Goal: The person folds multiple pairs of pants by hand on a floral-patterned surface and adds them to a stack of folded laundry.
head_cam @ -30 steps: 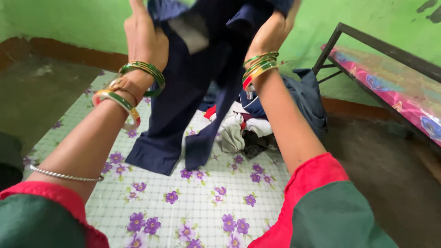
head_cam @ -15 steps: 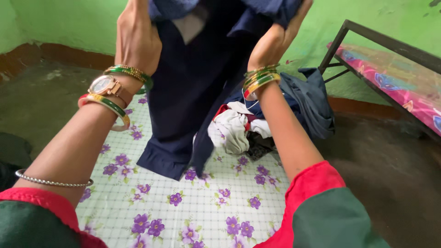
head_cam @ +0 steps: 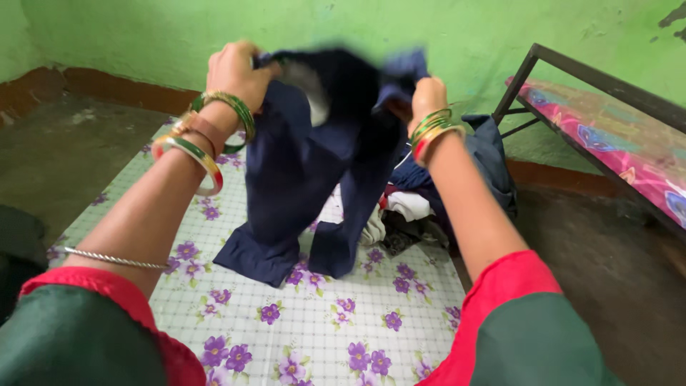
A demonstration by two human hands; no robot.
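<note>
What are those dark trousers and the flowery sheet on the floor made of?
Trousers: probably matte woven cloth; they hang limp in soft folds from both hands. Sheet: possibly plastic or oilcloth; it lies flat with a faint sheen, though printed fabric is possible.

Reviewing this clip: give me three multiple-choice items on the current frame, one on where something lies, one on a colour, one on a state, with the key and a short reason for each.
1. Where does the heap of clothes lie?
A. on the cot
B. on the flowered mat, behind the held trousers
C. in a basket

2. What colour are the trousers?
A. navy blue
B. white
C. yellow

3. How are the trousers held?
A. lying flat, untouched
B. by one hand only
C. gripped at the top by both hands, legs hanging to the mat

Key:
1 B, the heap rests at the far edge of the flowered mat, beside the cot, not on it.
2 A, the cloth is dark navy throughout.
3 C, the left hand and right hand each clutch the waist end, and the leg hems reach the mat.
</note>
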